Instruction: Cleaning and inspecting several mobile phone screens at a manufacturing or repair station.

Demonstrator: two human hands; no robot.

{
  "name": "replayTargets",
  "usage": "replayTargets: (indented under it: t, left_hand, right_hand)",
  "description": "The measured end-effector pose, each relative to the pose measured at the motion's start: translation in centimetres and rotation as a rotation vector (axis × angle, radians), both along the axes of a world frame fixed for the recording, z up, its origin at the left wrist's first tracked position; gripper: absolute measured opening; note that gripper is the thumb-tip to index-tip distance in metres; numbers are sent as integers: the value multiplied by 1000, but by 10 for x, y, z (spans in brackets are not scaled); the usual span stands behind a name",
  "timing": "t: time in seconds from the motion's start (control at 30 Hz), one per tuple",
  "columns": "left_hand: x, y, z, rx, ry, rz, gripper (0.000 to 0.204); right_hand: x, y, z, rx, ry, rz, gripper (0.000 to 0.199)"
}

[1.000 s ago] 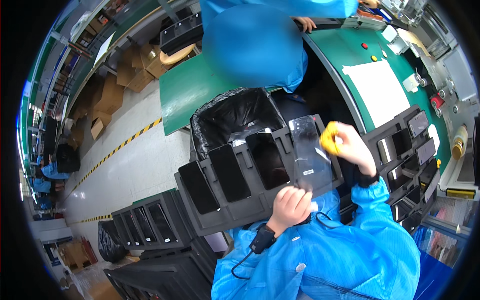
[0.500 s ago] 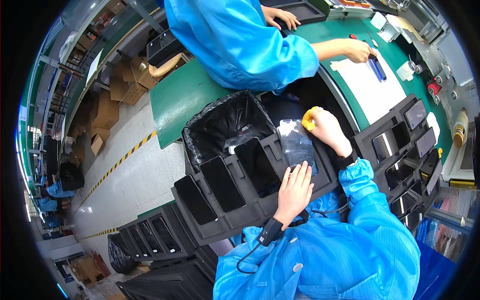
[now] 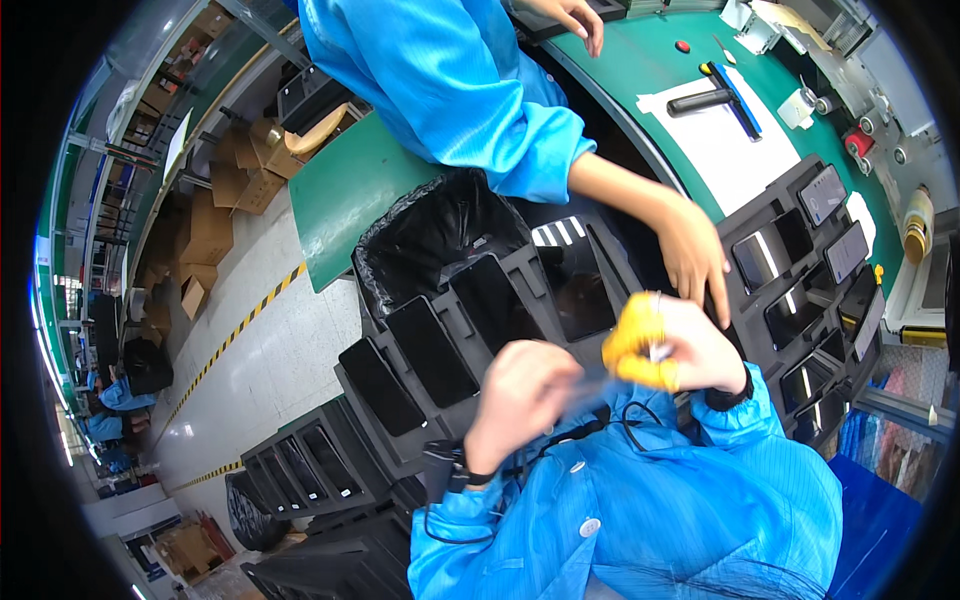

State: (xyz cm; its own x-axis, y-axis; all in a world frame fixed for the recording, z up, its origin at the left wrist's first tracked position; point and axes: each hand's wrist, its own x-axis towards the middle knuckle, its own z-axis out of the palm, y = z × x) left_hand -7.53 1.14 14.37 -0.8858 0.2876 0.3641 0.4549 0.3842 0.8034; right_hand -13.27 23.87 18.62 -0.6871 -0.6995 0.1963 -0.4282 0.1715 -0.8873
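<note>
My left hand (image 3: 525, 395), blurred by motion, is curled with its fingertips pressed together in front of my chest. Beside it my right hand (image 3: 690, 345) pinches, with yellow ribbed covers (image 3: 640, 345) on its fingers. A thin see-through film (image 3: 590, 393), smeared by motion, stretches between both hands; a small white bit shows at the right fingertips. Just beyond them lies a dark phone (image 3: 580, 290) in the right slot of a black tray (image 3: 535, 280), light stripes reflecting on its glass. Three more dark phones (image 3: 432, 352) fill slots to its left.
A co-worker's hand (image 3: 690, 250) reaches in close beyond my right hand. A bin with a black liner (image 3: 440, 235) stands behind the tray. Another phone tray (image 3: 775, 225) is at right. A blue-edged roller tool (image 3: 735, 100) lies on white paper on the green bench (image 3: 650, 60).
Both my hands have come off the phone toward my chest, with the film now between them. The co-worker has let go of the roller tool and reached toward the trays.
</note>
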Motion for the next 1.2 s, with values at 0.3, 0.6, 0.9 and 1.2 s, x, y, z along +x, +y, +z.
replayTargets:
  t: [0.3, 0.6, 0.9, 1.2]
  left_hand:
    - [-98, -121, -21, -768, 298, 749, 22]
    - [2, -14, -18, -552, 47, 206, 24]
    - [60, 30, -85, -415, -49, -20, 34]
    - [56, 28, -85, -348, -146, -28, 34]
  right_hand:
    - [16, -3, -64, -308, -800, -289, 56]
    - [-4, -12, -94, -320, -383, -668, 34]
    - [-33, -30, -99, 226, 642, -386, 25]
    - [-82, 5, -103, 329, 621, -224, 30]
